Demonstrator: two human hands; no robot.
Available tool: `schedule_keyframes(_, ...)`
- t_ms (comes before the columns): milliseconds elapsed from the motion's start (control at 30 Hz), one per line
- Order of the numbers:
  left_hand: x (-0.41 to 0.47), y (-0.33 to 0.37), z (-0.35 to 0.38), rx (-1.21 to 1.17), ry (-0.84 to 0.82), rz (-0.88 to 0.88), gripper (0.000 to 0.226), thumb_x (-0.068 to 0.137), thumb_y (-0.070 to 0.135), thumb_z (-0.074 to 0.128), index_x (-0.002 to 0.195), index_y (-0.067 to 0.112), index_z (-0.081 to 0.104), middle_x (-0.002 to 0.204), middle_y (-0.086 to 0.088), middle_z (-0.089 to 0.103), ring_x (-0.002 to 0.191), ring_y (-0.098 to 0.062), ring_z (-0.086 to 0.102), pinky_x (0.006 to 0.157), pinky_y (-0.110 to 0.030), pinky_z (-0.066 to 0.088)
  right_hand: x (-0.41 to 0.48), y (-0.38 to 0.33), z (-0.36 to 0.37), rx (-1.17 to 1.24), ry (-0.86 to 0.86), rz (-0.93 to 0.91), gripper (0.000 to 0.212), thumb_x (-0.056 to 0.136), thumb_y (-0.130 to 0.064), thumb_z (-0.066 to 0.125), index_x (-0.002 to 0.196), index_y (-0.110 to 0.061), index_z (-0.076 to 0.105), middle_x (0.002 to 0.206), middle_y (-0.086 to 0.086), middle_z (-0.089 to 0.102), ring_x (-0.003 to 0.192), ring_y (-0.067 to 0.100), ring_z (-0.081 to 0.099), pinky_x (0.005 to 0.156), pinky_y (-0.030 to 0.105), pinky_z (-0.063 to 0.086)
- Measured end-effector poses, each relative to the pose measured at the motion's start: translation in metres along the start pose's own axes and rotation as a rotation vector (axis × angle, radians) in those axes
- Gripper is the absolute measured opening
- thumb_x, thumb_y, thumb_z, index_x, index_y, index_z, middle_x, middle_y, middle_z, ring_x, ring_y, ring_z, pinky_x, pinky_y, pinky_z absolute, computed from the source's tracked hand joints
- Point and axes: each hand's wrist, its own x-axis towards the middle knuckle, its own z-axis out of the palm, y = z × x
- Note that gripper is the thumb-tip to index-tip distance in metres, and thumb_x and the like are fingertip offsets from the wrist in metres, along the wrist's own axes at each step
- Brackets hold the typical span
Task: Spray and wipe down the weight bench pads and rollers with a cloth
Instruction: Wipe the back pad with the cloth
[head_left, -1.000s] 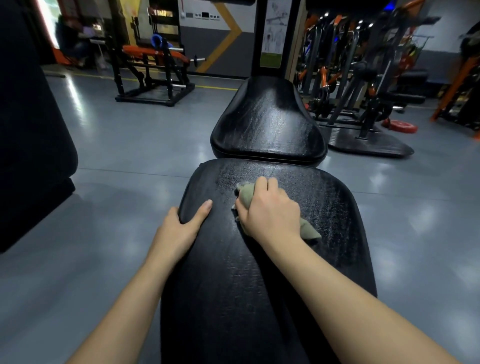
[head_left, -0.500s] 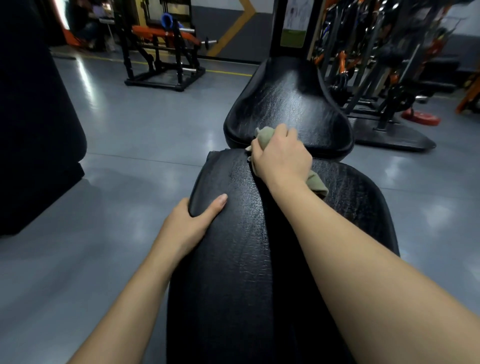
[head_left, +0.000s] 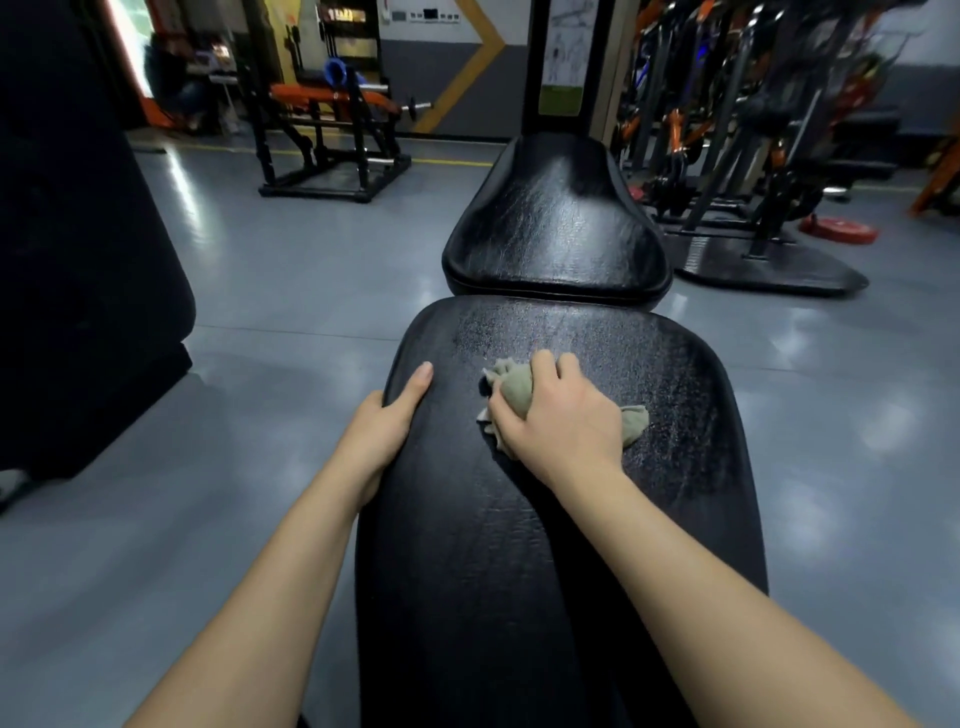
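On the near pad (head_left: 519, 561), under the right hand (head_left: 560, 422), sits the cloth (head_left: 511, 393), a grey-green wad gripped by curled fingers and thumb. One tuft pokes out ahead of the knuckles and a tail trails out to the right of the hand's heel. The pad's long axis runs straight away from the person, and its rounded end lies just ahead of the grip. Past a narrow gap the far pad (head_left: 556, 223) carries on the same line, narrowing toward a post. Level with the grip and to its left, the left hand (head_left: 387, 422) clasps the near pad's edge, thumb flat on top, fingers over the side. The black vinyl is creased and glossy. There are two pads, one cloth and two hands. The grey floor (head_left: 291, 291) shines all round. A rack (head_left: 332, 140) stands far ahead-left of the grip, with machines (head_left: 727, 130) and one red plate (head_left: 839, 229) far ahead-right.
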Motion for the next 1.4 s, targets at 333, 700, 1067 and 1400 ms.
schedule_keyframes(333, -0.004, -0.001, 0.000, 0.015, 0.008, 0.050, 0.069, 0.082, 0.075, 0.066, 0.116, 0.015, 0.069, 0.107, -0.002, 0.075, 0.096, -0.017, 0.073, 0.093, -0.038, 0.059, -0.060, -0.002, -0.009, 0.009, 0.061, -0.066, 0.048, 0.080, -0.062, 0.049, 0.089, -0.015, 0.053, 0.083, 0.004, 0.051, 0.058, 0.028, 0.059, 0.047, 0.028, 0.030)
schedule_keyframes(700, 0.002, -0.006, 0.004, 0.040, 0.049, 0.089, 0.050, 0.089, 0.070, 0.060, 0.112, 0.026, 0.066, 0.093, 0.014, 0.069, 0.088, -0.004, 0.067, 0.073, -0.024, 0.052, 0.036, -0.013, 0.021, -0.123, 0.127, -0.085, 0.041, 0.091, -0.052, 0.059, 0.095, -0.012, 0.055, 0.089, 0.009, 0.056, 0.069, 0.032, 0.063, 0.050, 0.032, 0.028)
schedule_keyframes(1067, 0.020, -0.016, -0.001, 0.173, 0.098, 0.086, 0.066, 0.080, 0.085, 0.056, 0.104, 0.026, 0.073, 0.096, 0.010, 0.076, 0.092, -0.013, 0.072, 0.091, -0.040, 0.058, 0.126, -0.023, 0.043, -0.048, 0.098, 0.147, 0.048, 0.096, -0.056, 0.051, 0.117, -0.013, 0.052, 0.118, 0.009, 0.057, 0.102, 0.033, 0.063, 0.066, 0.037, 0.034)
schedule_keyframes(1400, 0.014, -0.010, 0.001, 0.101, 0.079, 0.074, 0.061, 0.082, 0.078, 0.061, 0.106, 0.023, 0.071, 0.099, 0.008, 0.076, 0.093, -0.012, 0.072, 0.094, -0.038, 0.057, 0.086, -0.015, 0.025, 0.014, 0.003, 0.092, 0.055, 0.091, -0.064, 0.052, 0.119, -0.016, 0.049, 0.118, 0.008, 0.052, 0.100, 0.033, 0.063, 0.068, 0.037, 0.033)
